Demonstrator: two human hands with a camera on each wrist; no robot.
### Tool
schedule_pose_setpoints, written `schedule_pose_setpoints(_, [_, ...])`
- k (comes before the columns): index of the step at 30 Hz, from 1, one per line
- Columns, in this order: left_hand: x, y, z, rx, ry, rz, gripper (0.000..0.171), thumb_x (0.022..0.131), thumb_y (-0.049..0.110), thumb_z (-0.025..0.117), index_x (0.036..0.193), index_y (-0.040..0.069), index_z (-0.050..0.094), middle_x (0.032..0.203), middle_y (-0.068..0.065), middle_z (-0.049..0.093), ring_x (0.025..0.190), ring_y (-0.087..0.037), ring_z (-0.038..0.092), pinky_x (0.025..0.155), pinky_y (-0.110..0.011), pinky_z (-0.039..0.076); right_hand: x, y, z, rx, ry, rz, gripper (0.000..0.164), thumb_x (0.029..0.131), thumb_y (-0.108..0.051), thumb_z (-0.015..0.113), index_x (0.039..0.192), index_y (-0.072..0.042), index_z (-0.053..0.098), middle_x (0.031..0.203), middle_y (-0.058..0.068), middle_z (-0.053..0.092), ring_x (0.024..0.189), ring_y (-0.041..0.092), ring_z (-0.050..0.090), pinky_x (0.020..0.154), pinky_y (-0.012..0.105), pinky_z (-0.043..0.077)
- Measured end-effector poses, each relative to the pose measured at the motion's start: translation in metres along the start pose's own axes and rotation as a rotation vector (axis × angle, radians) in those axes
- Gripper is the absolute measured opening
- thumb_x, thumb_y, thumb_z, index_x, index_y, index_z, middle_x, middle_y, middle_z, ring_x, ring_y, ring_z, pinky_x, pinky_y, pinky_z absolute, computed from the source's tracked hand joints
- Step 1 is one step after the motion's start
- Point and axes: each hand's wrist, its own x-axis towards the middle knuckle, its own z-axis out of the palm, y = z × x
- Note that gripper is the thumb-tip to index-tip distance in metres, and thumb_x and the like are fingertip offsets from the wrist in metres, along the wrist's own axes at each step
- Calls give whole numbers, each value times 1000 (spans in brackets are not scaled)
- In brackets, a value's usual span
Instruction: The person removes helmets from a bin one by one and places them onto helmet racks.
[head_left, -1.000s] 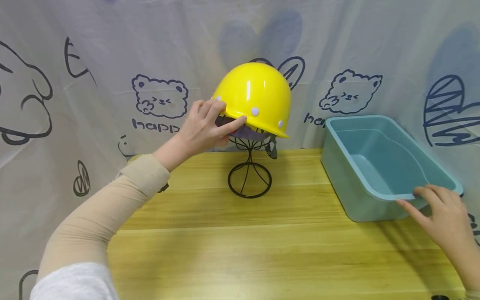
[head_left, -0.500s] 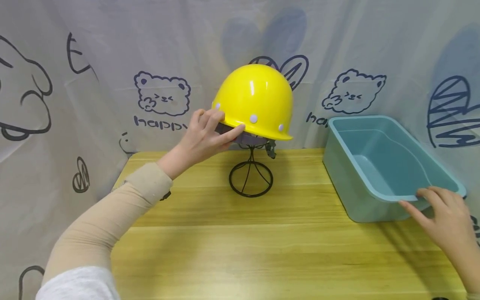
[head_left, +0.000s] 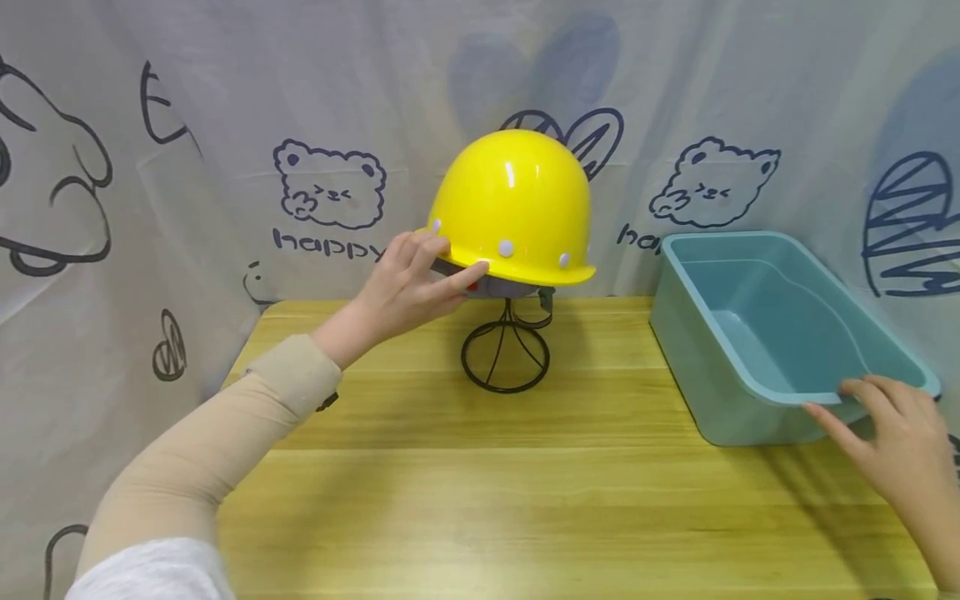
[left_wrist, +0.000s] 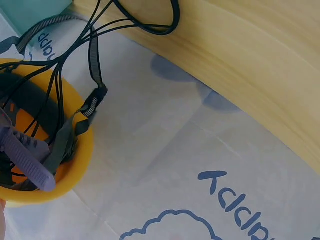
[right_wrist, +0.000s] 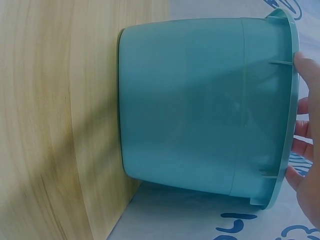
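A yellow hard hat (head_left: 517,200) sits over the top of a black wire stand (head_left: 504,358), hiding most of the stand's upper part. My left hand (head_left: 408,283) grips the hat's left brim, its thumb along the front edge. From below, the left wrist view shows the hat's yellow rim (left_wrist: 82,155), a purple-grey strap piece (left_wrist: 30,162), a dark chin strap (left_wrist: 95,97) hanging down and the stand's wires reaching inside. Over at the right, my right hand (head_left: 896,442) holds the near rim of a blue-green plastic tub (head_left: 697,358), thumb outside and fingers over the edge.
Both the stand and the tub rest on a wooden table (head_left: 480,500). Behind and to the left hangs a pale curtain (head_left: 420,75) with cartoon drawings, close to the table's back edge. A small dark object (head_left: 327,402) shows beside the left cuff.
The hard hat has come down lower over the stand and tipped more level, with my left hand lowering along with it. My right hand stays on the tub's rim.
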Motion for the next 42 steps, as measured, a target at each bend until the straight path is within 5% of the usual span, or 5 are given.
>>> schedule_pose_setpoints(18, [-16, 12, -18, -155, -99, -31, 56, 83, 21, 71, 136, 22, 54, 114, -19, 54, 102, -32, 53, 85, -46, 51, 0, -4, -2, 16, 16, 11, 97, 84, -81, 29, 94, 10, 60, 98, 32, 57, 96, 51, 49, 91, 64, 35])
schedule_pose_setpoints(26, [-18, 17, -29, -155, -195, -66, 56, 85, 22, 69, 139, 24, 52, 118, -19, 55, 108, -32, 54, 91, -53, 52, 0, -3, -2, 0, 29, 13, 97, 84, -82, 30, 94, 9, 60, 100, 33, 58, 97, 52, 49, 90, 65, 36])
schedule_pose_setpoints(42, [-22, 32, -33, -113, -238, -65, 54, 85, 22, 67, 138, 25, 54, 120, -17, 59, 114, -31, 56, 95, -52, 51, 0, -3, 1, 15, 88, -23, 95, 83, -82, 35, 92, 9, 62, 96, 32, 60, 92, 52, 51, 86, 63, 37])
